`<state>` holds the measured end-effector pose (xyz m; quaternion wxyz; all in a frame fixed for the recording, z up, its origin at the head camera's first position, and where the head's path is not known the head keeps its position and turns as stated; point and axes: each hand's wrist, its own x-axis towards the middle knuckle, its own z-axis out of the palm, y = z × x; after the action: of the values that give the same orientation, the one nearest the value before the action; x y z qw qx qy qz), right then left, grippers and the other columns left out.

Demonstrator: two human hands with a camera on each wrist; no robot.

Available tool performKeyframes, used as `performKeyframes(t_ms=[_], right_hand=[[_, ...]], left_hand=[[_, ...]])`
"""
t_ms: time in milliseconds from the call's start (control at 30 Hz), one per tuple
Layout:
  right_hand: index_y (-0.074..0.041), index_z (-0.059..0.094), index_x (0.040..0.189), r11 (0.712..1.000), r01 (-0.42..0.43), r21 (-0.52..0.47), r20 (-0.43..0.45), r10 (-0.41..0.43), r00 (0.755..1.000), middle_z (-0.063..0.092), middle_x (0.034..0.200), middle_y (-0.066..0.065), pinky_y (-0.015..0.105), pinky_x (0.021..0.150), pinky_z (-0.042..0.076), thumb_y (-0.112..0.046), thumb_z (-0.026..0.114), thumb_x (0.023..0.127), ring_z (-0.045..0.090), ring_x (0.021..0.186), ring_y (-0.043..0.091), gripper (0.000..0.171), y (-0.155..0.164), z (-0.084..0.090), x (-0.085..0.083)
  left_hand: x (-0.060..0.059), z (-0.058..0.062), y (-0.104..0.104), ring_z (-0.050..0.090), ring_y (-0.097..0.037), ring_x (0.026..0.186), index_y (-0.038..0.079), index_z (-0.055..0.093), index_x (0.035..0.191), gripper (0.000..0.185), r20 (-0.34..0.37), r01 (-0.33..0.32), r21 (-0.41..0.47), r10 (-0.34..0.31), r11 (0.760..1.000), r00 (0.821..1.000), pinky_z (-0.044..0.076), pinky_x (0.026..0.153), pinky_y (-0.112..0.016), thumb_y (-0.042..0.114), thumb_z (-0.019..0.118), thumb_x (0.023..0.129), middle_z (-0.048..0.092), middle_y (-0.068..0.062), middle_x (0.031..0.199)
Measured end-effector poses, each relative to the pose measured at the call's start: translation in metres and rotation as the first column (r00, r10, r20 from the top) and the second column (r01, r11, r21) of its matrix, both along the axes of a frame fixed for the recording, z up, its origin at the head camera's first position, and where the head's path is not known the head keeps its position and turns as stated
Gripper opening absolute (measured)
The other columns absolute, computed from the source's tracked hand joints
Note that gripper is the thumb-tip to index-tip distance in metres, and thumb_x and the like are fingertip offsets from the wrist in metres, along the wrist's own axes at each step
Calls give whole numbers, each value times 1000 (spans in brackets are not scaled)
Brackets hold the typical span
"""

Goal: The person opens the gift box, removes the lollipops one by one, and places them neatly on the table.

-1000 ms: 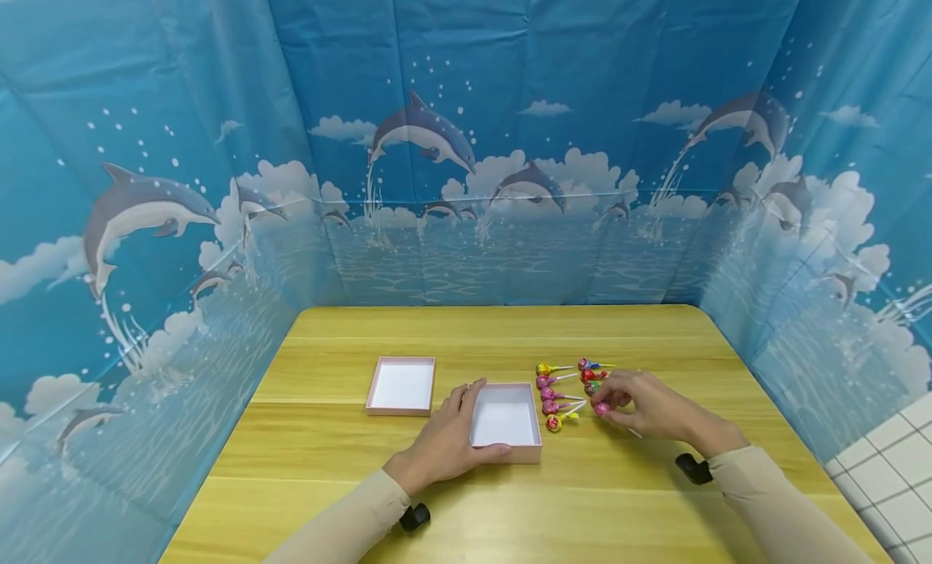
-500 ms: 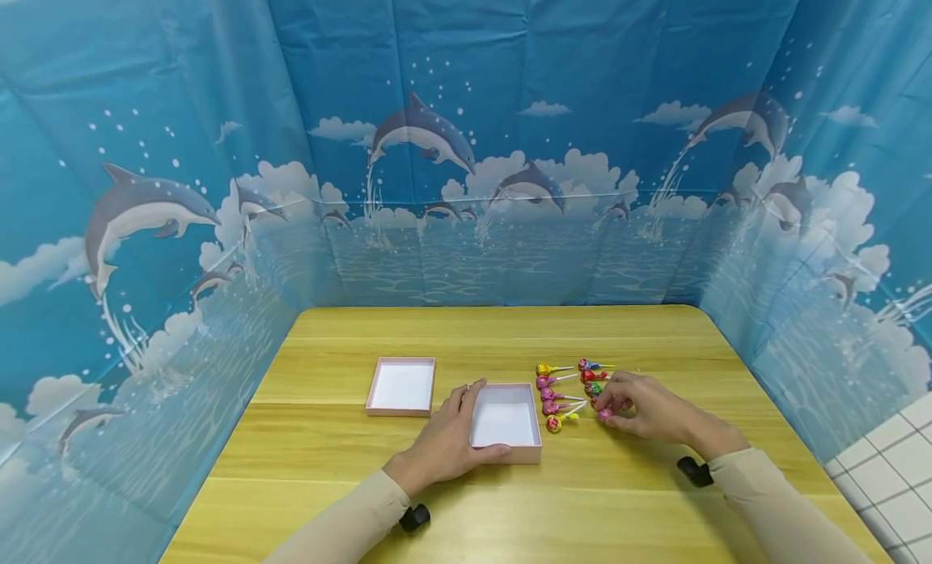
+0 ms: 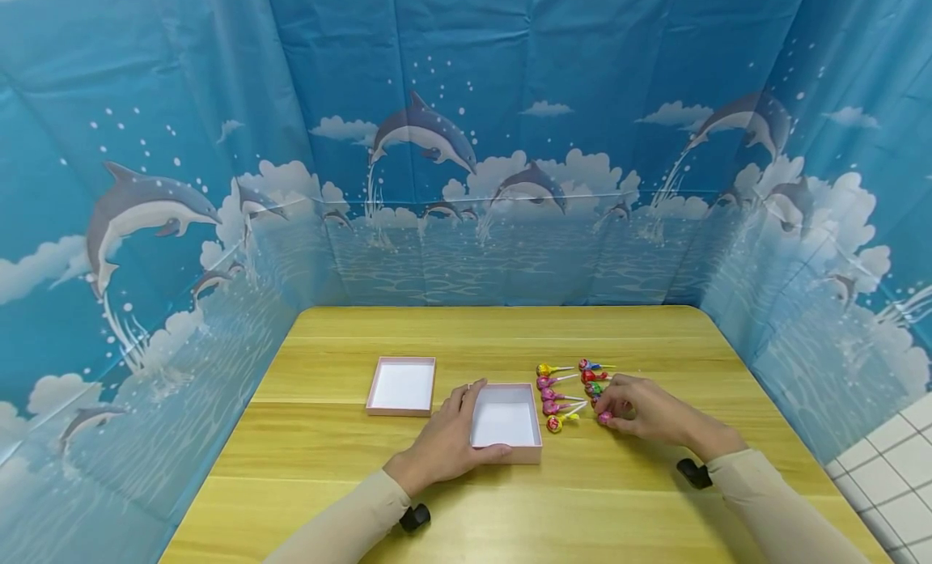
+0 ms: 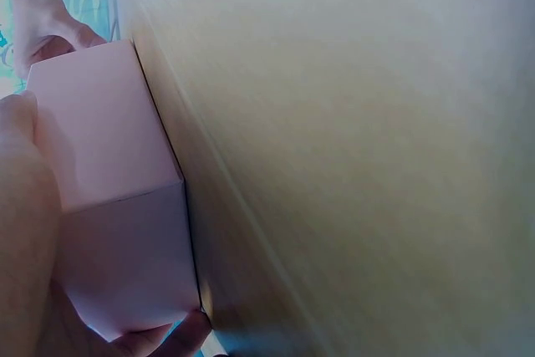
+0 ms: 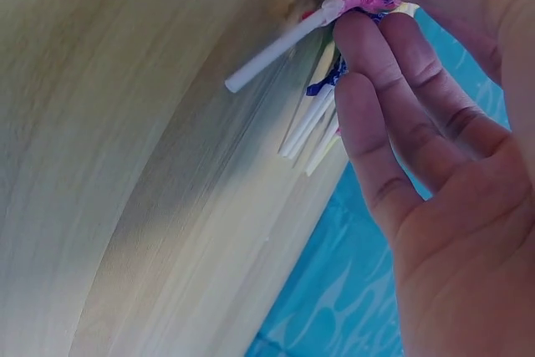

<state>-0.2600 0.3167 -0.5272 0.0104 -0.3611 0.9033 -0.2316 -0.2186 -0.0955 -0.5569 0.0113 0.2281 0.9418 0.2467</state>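
A pink square box with a white inside stands open-topped on the table. My left hand grips it from the left, thumb along the front wall and fingers at the far left side. The left wrist view shows fingers around the box's outer walls. To the right, my right hand pinches a pink-wrapped lollipop at the front of the right-hand column of lollipops. In the right wrist view the lollipop's white stick points away from the hand; the thumb partly hides its head.
A column of pink and yellow lollipops lies just right of the box. Beside it lies a second column with blue, red and green ones. The shallow white-lined lid lies at the left on the wooden table. Dolphin-print curtains surround the table.
My right hand has drawn the pink lollipop slightly toward me, into line at the column's front, and its stick has gone out of sight in the head view. My left hand and the box stay put.
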Motion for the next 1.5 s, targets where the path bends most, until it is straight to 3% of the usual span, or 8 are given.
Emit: performKeyframes(t_ms=[633,1000,1500], right_hand=[[-22,87,118,1000,2,4,8,-2,1000,71,110,-6,30,81,64,-6,88,104,66,93,4,22,2,-4,-1],[-21,87,119,1000,9,-1,0,-9,1000,72,112,-5,34,83,67,-8,87,105,70,97,8,19,0,-4,1],[-22,86,124,999,40,-5,36,-40,999,72,117,-4,37,90,69,-5,88,103,70,104,10,27,2,-1,2]], left_hand=[[0,-1,-1,64,-39,148,17,24,186,120,-3,0,4,0,1000,1000,60,120,-60,80,79,100,47,-24,177],[1,-1,-1,65,-38,146,17,25,186,119,8,1,17,-1,1000,1000,61,119,-60,79,79,100,47,-24,177],[0,-2,0,63,-39,148,18,24,186,120,6,-6,7,6,1000,1000,60,120,-60,81,78,99,47,-23,178]])
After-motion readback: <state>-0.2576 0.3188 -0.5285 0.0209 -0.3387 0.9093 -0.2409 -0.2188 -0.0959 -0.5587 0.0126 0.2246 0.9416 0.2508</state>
